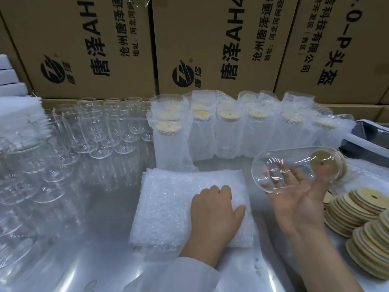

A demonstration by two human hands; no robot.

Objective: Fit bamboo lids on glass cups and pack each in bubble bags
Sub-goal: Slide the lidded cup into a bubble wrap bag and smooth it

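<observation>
My right hand [299, 205] is turned palm up and cradles a glass cup [294, 171] lying on its side, fingers showing through the glass. A bamboo lid [325, 165] sits in the cup's mouth, facing right. My left hand [214, 211] rests knuckles up on a stack of flat bubble bags [168, 207] in front of me, its fingers curled into the top bag and the thumb spread to the right. Loose bamboo lids [357, 207] lie in overlapping rows at the right.
Several bare glass cups [94, 127] stand at the left and back left. A row of lidded cups packed in bubble bags [231, 131] stands behind the stack. Cardboard boxes [210, 45] wall off the back. White foam sheets [19, 116] are piled at far left on the shiny metal table [94, 249].
</observation>
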